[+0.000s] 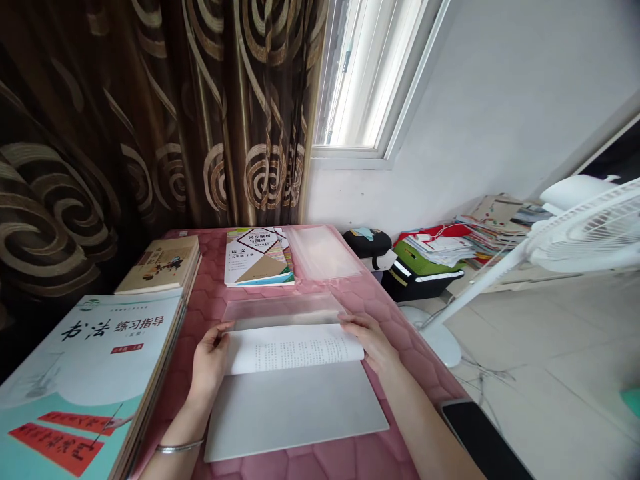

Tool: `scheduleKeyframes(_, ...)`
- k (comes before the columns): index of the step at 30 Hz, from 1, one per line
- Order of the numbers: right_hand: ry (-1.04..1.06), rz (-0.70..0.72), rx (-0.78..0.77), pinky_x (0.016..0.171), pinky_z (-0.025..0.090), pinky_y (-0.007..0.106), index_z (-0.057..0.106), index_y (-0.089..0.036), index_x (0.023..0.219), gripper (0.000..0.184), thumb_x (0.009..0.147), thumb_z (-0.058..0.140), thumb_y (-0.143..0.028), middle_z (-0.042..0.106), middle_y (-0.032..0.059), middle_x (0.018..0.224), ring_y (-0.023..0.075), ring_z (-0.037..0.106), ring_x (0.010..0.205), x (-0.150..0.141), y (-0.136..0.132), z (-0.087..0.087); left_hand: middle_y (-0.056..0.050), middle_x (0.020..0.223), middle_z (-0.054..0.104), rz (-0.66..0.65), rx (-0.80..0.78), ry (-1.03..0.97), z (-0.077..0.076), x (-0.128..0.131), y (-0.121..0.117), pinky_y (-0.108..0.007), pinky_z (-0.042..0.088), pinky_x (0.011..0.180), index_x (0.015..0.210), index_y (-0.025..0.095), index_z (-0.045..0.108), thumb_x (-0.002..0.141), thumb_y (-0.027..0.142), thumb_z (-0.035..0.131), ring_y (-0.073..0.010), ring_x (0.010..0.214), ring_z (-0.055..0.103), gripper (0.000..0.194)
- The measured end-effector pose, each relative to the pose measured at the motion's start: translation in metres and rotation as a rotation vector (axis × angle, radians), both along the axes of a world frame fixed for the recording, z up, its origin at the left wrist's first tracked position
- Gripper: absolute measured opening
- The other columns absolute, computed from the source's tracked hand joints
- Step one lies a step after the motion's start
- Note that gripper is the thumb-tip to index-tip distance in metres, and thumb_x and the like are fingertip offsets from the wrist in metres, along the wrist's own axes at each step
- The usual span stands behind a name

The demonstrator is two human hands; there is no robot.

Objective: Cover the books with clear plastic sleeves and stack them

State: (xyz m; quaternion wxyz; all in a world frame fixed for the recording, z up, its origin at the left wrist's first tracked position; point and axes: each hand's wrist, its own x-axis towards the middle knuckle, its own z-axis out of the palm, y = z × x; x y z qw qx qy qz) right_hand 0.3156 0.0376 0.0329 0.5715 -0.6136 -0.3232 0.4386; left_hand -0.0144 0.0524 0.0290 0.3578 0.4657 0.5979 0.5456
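A thin book (295,350) lies in front of me with a page of printed text folded up. A pale, blank cover or sheet (300,407) extends from it towards me. Beyond its far edge a clear plastic book cover (285,307) sticks out, partly under the book. My left hand (211,353) is closed on the book's left edge, thumb and fingers pinching near the far corner. On the other side, my right hand (370,340) grips the right edge, its fingers over the far corner. How much plastic each hand holds is hidden.
Stacked books (95,360) stand along the left side. Further back lie more books (257,257) and a pile of clear plastic covers (325,252), on a pink quilted cloth (210,300). A black phone (485,440) is near the right edge; a white fan (480,287) stands beyond.
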Motion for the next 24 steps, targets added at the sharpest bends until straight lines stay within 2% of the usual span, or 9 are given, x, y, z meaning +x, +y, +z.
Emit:
scheduleKeyframes(3, -0.007, 0.019, -0.073, 0.051, 0.044, 0.028, 0.076, -0.019, 0.070, 0.025, 0.047, 0.076, -0.028, 0.069, 0.0002, 0.062, 0.0191, 0.062, 0.058, 0.001, 0.004, 0.000, -0.002, 0.073, 0.067, 0.005, -0.017, 0.047, -0.002, -0.001, 0.000, -0.027, 0.040, 0.061, 0.088, 0.018, 0.072, 0.059, 0.044, 0.063, -0.0164, 0.064, 0.055, 0.040)
scheduleKeyframes(9, -0.068, -0.014, 0.006, 0.054, 0.044, 0.028, 0.075, -0.020, 0.074, 0.031, 0.049, 0.079, -0.037, 0.067, -0.0010, 0.064, 0.0178, 0.060, 0.062, 0.001, 0.004, -0.007, 0.002, 0.059, 0.059, 0.004, -0.060, 0.159, -0.005, -0.002, -0.002, -0.026, 0.037, 0.056, 0.093, 0.018, 0.071, 0.065, 0.047, 0.059, -0.0153, 0.055, 0.050, 0.042)
scheduleKeyframes(14, -0.090, -0.019, 0.057, 0.051, 0.043, 0.028, 0.072, -0.021, 0.085, 0.037, 0.057, 0.078, -0.044, 0.066, -0.0003, 0.065, 0.0185, 0.059, 0.060, -0.001, -0.003, -0.008, 0.000, 0.066, 0.064, 0.011, -0.038, 0.175, -0.009, -0.003, -0.001, -0.026, 0.040, 0.059, 0.094, 0.019, 0.071, 0.067, 0.048, 0.060, -0.0163, 0.059, 0.054, 0.041)
scheduleKeyframes(19, -0.150, -0.077, 0.060, 0.057, 0.048, 0.031, 0.070, -0.025, 0.085, 0.031, 0.058, 0.073, -0.039, 0.067, 0.0000, 0.072, 0.0206, 0.061, 0.069, -0.001, -0.007, -0.010, -0.003, 0.073, 0.070, 0.026, -0.038, 0.202, -0.011, -0.003, -0.001, -0.027, 0.044, 0.063, 0.095, 0.019, 0.071, 0.068, 0.047, 0.059, -0.0185, 0.064, 0.059, 0.040)
scheduleKeyframes(24, -0.264, -0.087, 0.069, 0.059, 0.050, 0.032, 0.070, -0.025, 0.086, 0.027, 0.063, 0.067, -0.040, 0.066, 0.0011, 0.077, 0.0210, 0.061, 0.071, 0.003, -0.005, -0.018, -0.003, 0.071, 0.070, 0.028, -0.028, 0.213, -0.011, -0.003, -0.001, -0.027, 0.045, 0.062, 0.093, 0.019, 0.071, 0.069, 0.045, 0.057, -0.0184, 0.063, 0.060, 0.038)
